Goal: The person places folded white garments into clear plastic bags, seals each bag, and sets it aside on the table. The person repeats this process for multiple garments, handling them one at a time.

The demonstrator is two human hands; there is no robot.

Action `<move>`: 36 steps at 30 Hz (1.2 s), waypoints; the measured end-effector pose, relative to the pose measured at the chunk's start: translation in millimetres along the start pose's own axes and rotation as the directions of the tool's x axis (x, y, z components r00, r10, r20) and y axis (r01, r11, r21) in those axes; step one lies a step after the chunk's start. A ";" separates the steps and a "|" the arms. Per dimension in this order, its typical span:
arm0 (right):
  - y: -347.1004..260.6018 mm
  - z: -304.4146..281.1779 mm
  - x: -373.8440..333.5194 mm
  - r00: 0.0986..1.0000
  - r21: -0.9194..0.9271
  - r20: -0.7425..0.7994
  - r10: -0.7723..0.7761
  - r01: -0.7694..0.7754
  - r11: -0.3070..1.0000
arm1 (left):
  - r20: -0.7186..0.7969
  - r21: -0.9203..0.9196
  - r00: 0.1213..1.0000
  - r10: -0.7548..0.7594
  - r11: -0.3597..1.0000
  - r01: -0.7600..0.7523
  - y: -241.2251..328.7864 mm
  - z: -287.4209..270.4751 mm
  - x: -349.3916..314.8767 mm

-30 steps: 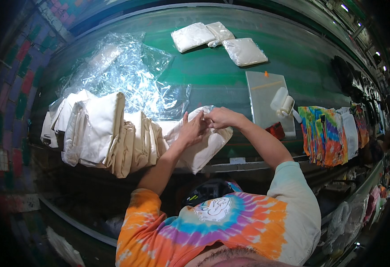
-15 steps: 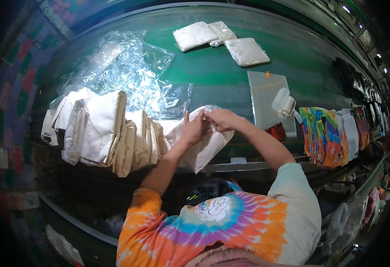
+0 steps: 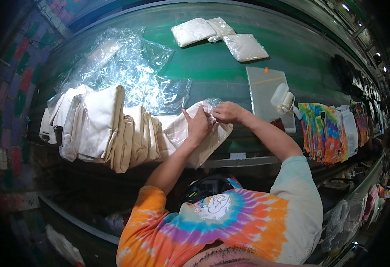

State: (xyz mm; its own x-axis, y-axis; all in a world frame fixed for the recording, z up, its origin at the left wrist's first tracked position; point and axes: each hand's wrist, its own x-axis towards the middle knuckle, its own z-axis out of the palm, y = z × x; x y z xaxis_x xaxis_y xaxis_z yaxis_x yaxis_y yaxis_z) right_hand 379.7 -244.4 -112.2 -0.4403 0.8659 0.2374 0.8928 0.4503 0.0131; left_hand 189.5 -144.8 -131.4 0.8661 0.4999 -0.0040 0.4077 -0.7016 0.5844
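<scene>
A folded cream garment in a clear plastic bag (image 3: 205,150) lies at the table's near edge in front of me, one corner over the edge. My left hand (image 3: 198,124) is on its upper part, thumb and index finger apart, the other fingers curled at the bag. My right hand (image 3: 228,112) pinches the bag's plastic near its far end, fingertips close to the left hand's. Just left stands a row of folded cream garments (image 3: 138,140), the larger front one (image 3: 101,122) partly under clear film. What lies beneath my palms is hidden.
Loose clear plastic bags (image 3: 128,73) spread over the green table at left. Several bagged cream packs (image 3: 246,47) lie at the far side. Right of my hands are a flat clear sheet stack (image 3: 261,91), a white bottle-like roll (image 3: 286,101), a red object (image 3: 278,123) and folded tie-dye garments (image 3: 324,133).
My hands have drawn slightly apart at the bag's far end, the right one a little to the right and farther away. The whole view has shifted slightly.
</scene>
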 end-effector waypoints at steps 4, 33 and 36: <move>-3.2 2.4 -0.5 0.995 0.113 -0.054 0.090 -0.083 0.990 | -0.268 0.200 0.948 0.173 0.972 -0.121 6.5 5.5 -3.8; 3.3 -28.1 3.9 0.852 -0.003 0.421 0.311 -0.341 0.940 | 0.067 0.315 0.904 0.423 0.850 -0.421 0.2 7.3 -15.0; 1.8 -20.7 -4.1 0.908 0.010 0.285 0.306 -0.322 0.947 | 0.067 0.317 0.894 0.442 0.841 -0.439 -4.6 10.1 -15.7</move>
State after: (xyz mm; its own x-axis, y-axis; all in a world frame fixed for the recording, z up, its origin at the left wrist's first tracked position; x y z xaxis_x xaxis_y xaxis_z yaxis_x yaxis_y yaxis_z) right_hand 385.1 -251.6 -93.1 -0.1540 0.9864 -0.0569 0.9860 0.1496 -0.0742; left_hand 176.9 -154.5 -142.3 0.9744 0.1028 0.2000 0.0540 -0.9703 0.2357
